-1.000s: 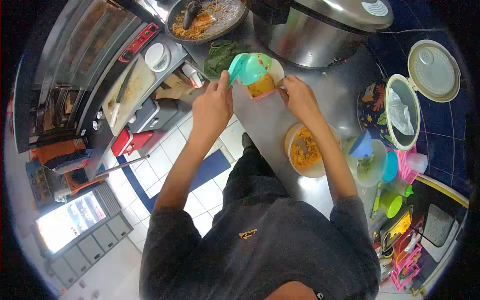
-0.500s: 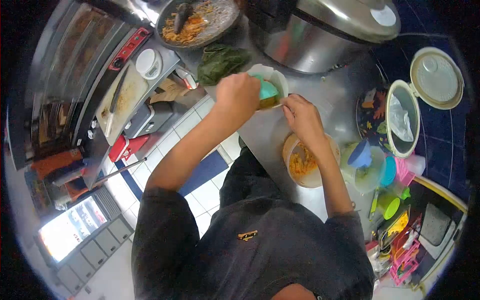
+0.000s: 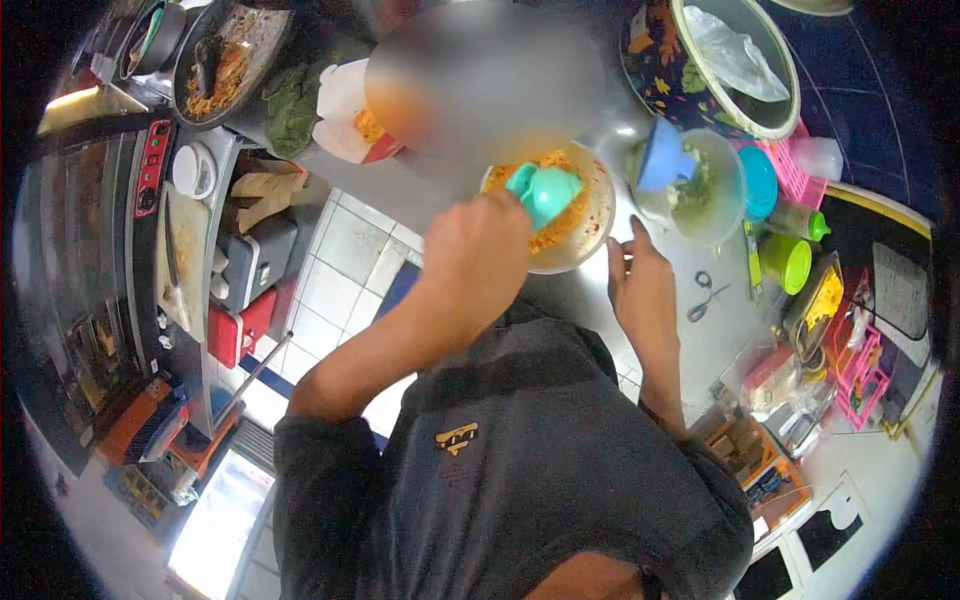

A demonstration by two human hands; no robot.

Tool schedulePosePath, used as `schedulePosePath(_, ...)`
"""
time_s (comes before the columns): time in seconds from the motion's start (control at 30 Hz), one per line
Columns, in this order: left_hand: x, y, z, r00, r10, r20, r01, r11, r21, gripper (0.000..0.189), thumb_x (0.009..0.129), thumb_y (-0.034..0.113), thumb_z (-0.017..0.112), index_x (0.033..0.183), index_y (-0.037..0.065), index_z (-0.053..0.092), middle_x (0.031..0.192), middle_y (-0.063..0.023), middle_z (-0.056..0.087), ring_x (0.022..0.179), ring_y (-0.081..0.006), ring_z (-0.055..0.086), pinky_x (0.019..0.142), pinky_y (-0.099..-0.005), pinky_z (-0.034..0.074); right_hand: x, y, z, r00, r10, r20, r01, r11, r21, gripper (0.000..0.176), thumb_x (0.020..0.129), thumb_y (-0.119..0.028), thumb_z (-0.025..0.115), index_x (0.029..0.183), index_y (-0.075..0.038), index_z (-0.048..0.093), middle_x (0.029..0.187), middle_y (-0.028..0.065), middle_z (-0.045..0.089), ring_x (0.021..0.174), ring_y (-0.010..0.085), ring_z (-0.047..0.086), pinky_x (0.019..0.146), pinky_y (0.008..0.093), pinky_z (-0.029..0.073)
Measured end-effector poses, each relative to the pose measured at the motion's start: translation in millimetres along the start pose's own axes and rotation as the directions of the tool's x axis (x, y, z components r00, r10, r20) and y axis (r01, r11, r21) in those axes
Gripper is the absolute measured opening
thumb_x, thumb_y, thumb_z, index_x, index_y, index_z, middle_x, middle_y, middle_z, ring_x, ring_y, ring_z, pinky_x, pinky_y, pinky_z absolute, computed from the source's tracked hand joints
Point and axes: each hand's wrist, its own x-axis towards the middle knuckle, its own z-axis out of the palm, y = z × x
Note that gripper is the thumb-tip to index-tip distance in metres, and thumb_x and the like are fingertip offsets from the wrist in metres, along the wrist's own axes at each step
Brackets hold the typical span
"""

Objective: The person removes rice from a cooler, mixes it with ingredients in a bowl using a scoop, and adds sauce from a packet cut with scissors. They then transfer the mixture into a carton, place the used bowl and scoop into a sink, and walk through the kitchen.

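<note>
My left hand (image 3: 475, 245) is closed around a turquoise scoop (image 3: 550, 195), which sits over orange-coloured food inside a round, pale plastic tub (image 3: 597, 222). Just right of the tub's rim is my right hand (image 3: 645, 280), its thumb and forefinger apart and nothing between them. Farther left on the metal counter stands an open white paper food box (image 3: 340, 90) with some of the orange food in it. A blurred grey patch covers part of the view between box and tub.
A clear container (image 3: 715, 205) with green contents and a blue funnel-like cup (image 3: 662, 160) stand right of the tub. Scissors (image 3: 707, 295) lie nearby. A lidless bin (image 3: 790, 75) is behind. At far left are a pan (image 3: 255, 40), a green cloth (image 3: 290, 110) and a white scale (image 3: 194, 170).
My left hand has moved the turquoise scoop from the paper box to the tub. My right hand has let go of the box and come down beside the tub. The view has shifted.
</note>
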Motion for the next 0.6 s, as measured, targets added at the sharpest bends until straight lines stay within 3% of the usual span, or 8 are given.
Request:
schedulePosePath(0.03, 11, 7, 19, 1.000, -0.007, -0.024, 0.007, 1.000, 0.009, 0.020, 0.079, 0.010, 0.059, 0.089, -0.007, 0.061, 0.073, -0.0233, 0.066, 0.071, -0.0429, 0.066, 0.069, -0.0457, 0.055, 1, 8, 5, 1.000, 0.002, -0.002, -0.002, 1.000, 0.008, 0.029, 0.094, -0.014, 0.056, 0.118, 0.003, 0.059, 0.082, 0.0218, 0.068, 0.069, 0.0369, 0.068, 0.065, 0.0433, 0.053)
schedulePosePath(0.1, 31, 15, 53, 0.998, -0.028, -0.056, 0.029, 1.000, 0.012, 0.019, 0.078, 0.011, 0.060, 0.088, -0.005, 0.062, 0.073, -0.0233, 0.066, 0.071, -0.0426, 0.067, 0.069, -0.0461, 0.055, 6, 22, 17, 0.996, -0.052, 0.076, 0.024, 0.942, 0.335, 0.028, 0.094, -0.012, 0.055, 0.118, 0.003, 0.059, 0.077, 0.0210, 0.068, 0.069, 0.0347, 0.069, 0.064, 0.0401, 0.053)
schedulePosePath(0.17, 34, 16, 64, 0.995, -0.047, -0.092, 0.049, 0.999, 0.014, 0.017, 0.078, 0.011, 0.060, 0.086, -0.004, 0.064, 0.073, -0.0234, 0.066, 0.071, -0.0422, 0.067, 0.069, -0.0466, 0.055, 11, 37, 28, 0.994, -0.088, 0.059, 0.066, 0.949, 0.308, 0.026, 0.094, -0.009, 0.054, 0.116, 0.004, 0.059, 0.076, 0.0211, 0.068, 0.067, 0.0326, 0.069, 0.062, 0.0371, 0.053)
schedulePosePath(0.23, 29, 13, 65, 0.994, 0.053, -0.094, -0.067, 0.985, -0.159, 0.018, 0.079, 0.012, 0.061, 0.079, -0.005, 0.065, 0.076, -0.0257, 0.065, 0.072, -0.0423, 0.067, 0.070, -0.0471, 0.055, 11, 47, 30, 0.987, -0.145, 0.068, 0.111, 0.925, 0.363, 0.028, 0.096, -0.005, 0.051, 0.122, 0.004, 0.056, 0.078, 0.0149, 0.070, 0.067, 0.0192, 0.071, 0.060, 0.0295, 0.055)
schedulePosePath(0.33, 28, 5, 59, 0.999, 0.019, -0.039, -0.027, 0.978, -0.207, 0.021, 0.080, 0.014, 0.061, 0.079, -0.006, 0.066, 0.079, -0.0279, 0.065, 0.074, -0.0420, 0.066, 0.070, -0.0485, 0.053, 9, 44, 27, 0.990, -0.082, 0.112, 0.022, 0.891, 0.453, 0.028, 0.097, -0.008, 0.052, 0.121, 0.004, 0.058, 0.078, 0.0133, 0.070, 0.067, 0.0174, 0.070, 0.061, 0.0290, 0.055)
schedulePosePath(0.47, 20, -9, 42, 0.999, -0.017, 0.052, 0.032, 0.953, -0.302, 0.024, 0.083, 0.016, 0.061, 0.084, -0.007, 0.067, 0.079, -0.0292, 0.064, 0.073, -0.0429, 0.064, 0.069, -0.0478, 0.051, 10, 40, 21, 0.989, -0.098, 0.111, 0.024, 0.847, 0.532, 0.028, 0.096, -0.014, 0.056, 0.116, 0.004, 0.060, 0.075, 0.0165, 0.070, 0.067, 0.0201, 0.071, 0.062, 0.0314, 0.054)
schedulePosePath(0.53, 15, -23, 35, 0.999, 0.013, 0.040, 0.005, 0.913, -0.408, 0.024, 0.086, 0.017, 0.062, 0.089, -0.006, 0.068, 0.075, -0.0265, 0.064, 0.067, -0.0360, 0.064, 0.065, -0.0440, 0.050, 11, 47, 21, 0.988, -0.095, 0.125, 0.013, 0.844, 0.537, 0.028, 0.096, -0.015, 0.056, 0.116, 0.004, 0.061, 0.077, 0.0165, 0.070, 0.067, 0.0190, 0.070, 0.061, 0.0310, 0.054)
schedulePosePath(0.6, 9, -39, 26, 0.999, 0.008, 0.040, 0.013, 0.878, -0.479, 0.024, 0.085, 0.018, 0.062, 0.093, -0.004, 0.068, 0.074, -0.0251, 0.064, 0.066, -0.0355, 0.064, 0.065, -0.0438, 0.049, 10, 50, 17, 0.991, -0.075, 0.114, 0.003, 0.848, 0.531, 0.028, 0.096, -0.015, 0.055, 0.115, 0.005, 0.061, 0.078, 0.0164, 0.070, 0.067, 0.0181, 0.070, 0.061, 0.0306, 0.054)
